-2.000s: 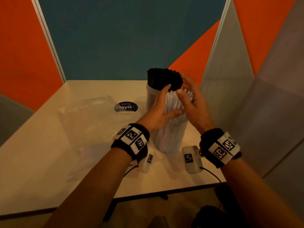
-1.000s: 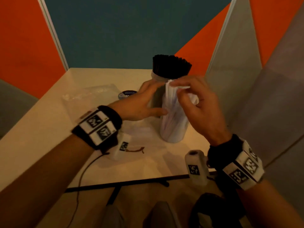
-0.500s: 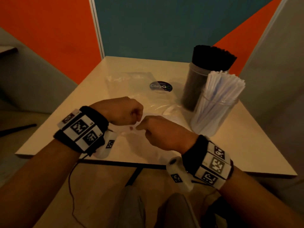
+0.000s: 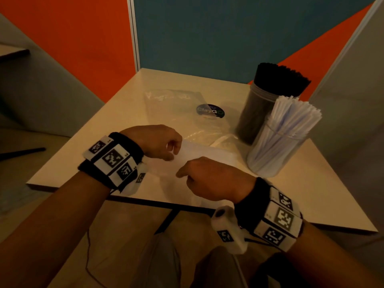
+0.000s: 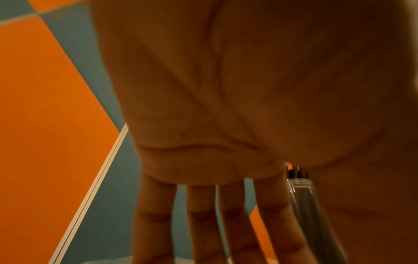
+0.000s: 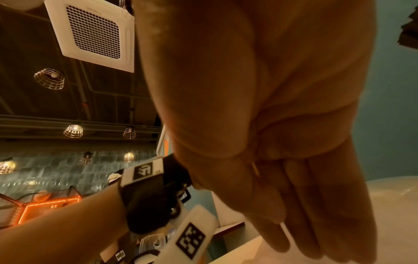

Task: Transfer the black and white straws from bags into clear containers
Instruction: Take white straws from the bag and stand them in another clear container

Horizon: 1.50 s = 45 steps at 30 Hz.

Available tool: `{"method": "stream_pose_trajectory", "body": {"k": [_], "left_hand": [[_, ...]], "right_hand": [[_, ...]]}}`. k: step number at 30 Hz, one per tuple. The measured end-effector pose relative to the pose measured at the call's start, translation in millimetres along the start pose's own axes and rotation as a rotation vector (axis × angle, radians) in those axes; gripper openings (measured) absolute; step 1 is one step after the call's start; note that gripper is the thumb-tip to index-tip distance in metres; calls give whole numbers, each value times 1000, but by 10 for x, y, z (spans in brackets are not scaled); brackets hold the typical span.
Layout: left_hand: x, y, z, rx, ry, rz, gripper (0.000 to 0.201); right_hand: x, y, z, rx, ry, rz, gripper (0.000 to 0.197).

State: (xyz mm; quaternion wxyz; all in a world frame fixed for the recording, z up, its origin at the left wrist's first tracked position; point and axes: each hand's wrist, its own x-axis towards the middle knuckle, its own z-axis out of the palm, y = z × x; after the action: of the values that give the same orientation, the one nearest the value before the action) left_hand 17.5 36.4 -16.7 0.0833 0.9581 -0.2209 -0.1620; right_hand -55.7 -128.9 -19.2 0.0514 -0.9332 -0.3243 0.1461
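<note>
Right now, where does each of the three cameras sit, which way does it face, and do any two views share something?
Head: worn high, looking down at the beige table; shows both forearms, left hand, right hand.
Left wrist: under the left palm, looking along its fingers toward the orange-and-teal wall.
Right wrist: under the right palm, tilted up toward the white ceiling vent.
Shared: head and left wrist both show the clear jar of black straws.

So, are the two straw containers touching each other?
Cannot tell. In the head view the white-straw container overlaps the black-straw container behind it, hiding any contact or gap; the wrist views don't help.
</note>
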Motion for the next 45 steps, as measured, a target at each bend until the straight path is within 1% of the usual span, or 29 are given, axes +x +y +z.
{"method": "stream_pose_trajectory", "body": {"k": [3,4,6,7,9,11,13,15,17,19,21,23,25,28,31,34,36,38,40,42,45], "left_hand": [[-33,16,58,24,-84,-55,60],[-45,20,99,35,-102,-72,67],[-47,18,173,76,-107,-71,71],[-47,18,196,102,-100,-65,68],[-40,26,209,118,-70,-57,56],[-38,37,186,90,-52,-42,41],[-37,56,134,53,-35,0,26],[-37,96,71,33,9,53,15],[-35,155,17,15,85,84,9],[-41,215,-23,-20,162,91,7],[-51,253,-43,-60,220,97,7],[-61,257,-42,-91,257,94,7],[-62,254,-29,-114,269,93,7],[-51,274,-16,-167,269,107,7],[-41,310,-4,-181,273,105,5],[-40,314,-1,-203,291,108,3],[-42,300,-15,-199,288,99,5],[-51,281,-32,-186,284,93,7],[-66,260,-43,-174,289,99,5],[-78,244,-42,-168,283,94,8],[-73,223,-17,-152,276,90,9]], "right_hand": [[35,22,21,-18,4,21,44],[38,37,26,-18,1,29,44],[35,61,29,-19,2,26,43],[24,71,23,-20,8,18,43],[-6,80,12,-17,27,-1,42],[-41,64,15,1,35,-15,40],[-70,9,30,24,14,-23,39],[-66,-32,50,17,14,-35,38],[2,-17,60,-28,52,-33,37],[107,42,22,-65,95,21,36],[188,111,-39,-7,121,109,39],[248,174,-66,43,82,159,48],[324,240,-13,22,29,186,47],[480,319,103,-86,40,177,38],[527,313,107,-139,62,105,33],[516,297,112,-92,155,55,28],[505,293,140,-50,191,60,31],[514,299,165,-14,190,66,34],[550,336,174,-3,187,55,31],[595,386,196,6,191,50,29],[619,437,211,15,190,67,30]]}}
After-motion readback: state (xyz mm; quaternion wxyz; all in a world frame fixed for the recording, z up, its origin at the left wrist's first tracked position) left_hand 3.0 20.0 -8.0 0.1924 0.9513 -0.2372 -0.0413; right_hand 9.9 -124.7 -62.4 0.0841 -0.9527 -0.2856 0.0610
